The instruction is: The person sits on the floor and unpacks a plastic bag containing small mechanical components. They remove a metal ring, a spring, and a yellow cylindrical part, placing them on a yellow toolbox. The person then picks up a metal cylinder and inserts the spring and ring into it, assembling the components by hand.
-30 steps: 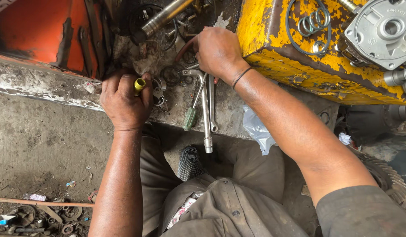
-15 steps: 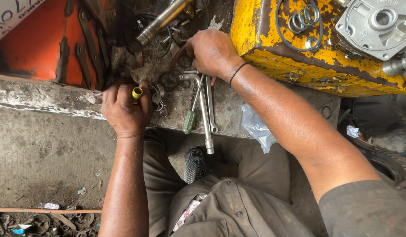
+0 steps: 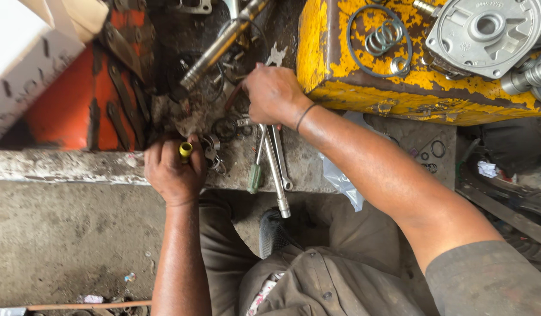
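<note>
Gripping a yellow-handled tool, left hand fingers closed, right hand fingers possibly curled.

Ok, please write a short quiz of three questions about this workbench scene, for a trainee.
1. True or false: the left hand grips a yellow-handled tool.
2. Which lies just below the right hand? A) metal wrenches B) a hammer C) a paint brush
3. Fill in: the black rubber ring with a coil spring inside it lies on the ____ metal box.

Key: 1 true; 2 A; 3 yellow.
</note>
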